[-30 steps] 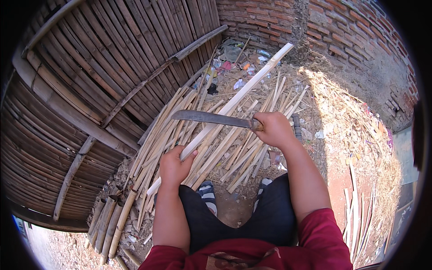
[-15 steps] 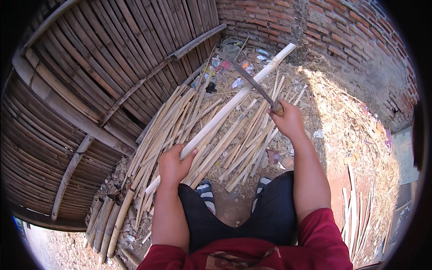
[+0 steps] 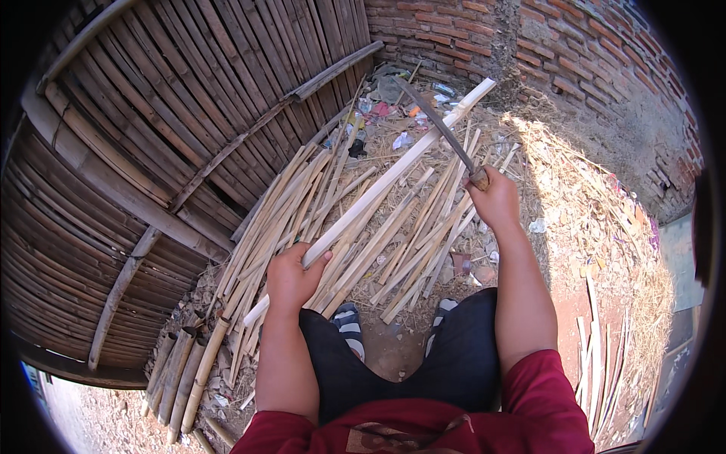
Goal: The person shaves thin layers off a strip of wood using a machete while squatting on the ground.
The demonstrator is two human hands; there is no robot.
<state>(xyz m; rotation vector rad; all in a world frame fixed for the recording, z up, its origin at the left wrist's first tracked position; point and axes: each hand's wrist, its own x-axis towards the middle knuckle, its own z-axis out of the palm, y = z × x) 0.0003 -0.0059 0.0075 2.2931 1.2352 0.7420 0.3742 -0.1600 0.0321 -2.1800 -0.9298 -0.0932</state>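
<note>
My left hand (image 3: pixel 293 276) is closed round the lower part of a long pale bamboo strip (image 3: pixel 378 188). The strip slants up and away to the right, its near end sticking out below my fist. In my right hand (image 3: pixel 495 198) is the wooden handle of a machete (image 3: pixel 445 130). Its dark, long blade points up and to the left and lies across the strip near the far end. From this angle I cannot tell how firmly the blade touches the strip.
Many split bamboo strips (image 3: pixel 283 208) lie heaped on the ground beneath. Thick bamboo poles (image 3: pixel 181 371) lie at the lower left. A slatted bamboo wall (image 3: pixel 197 98) stands left, a brick wall (image 3: pixel 446 34) behind. Litter (image 3: pixel 403 140) and straw (image 3: pixel 563 163) cover the far ground.
The machete has slid along the strip toward its far end, my right hand moving slightly right. My left hand keeps its hold in the same place.
</note>
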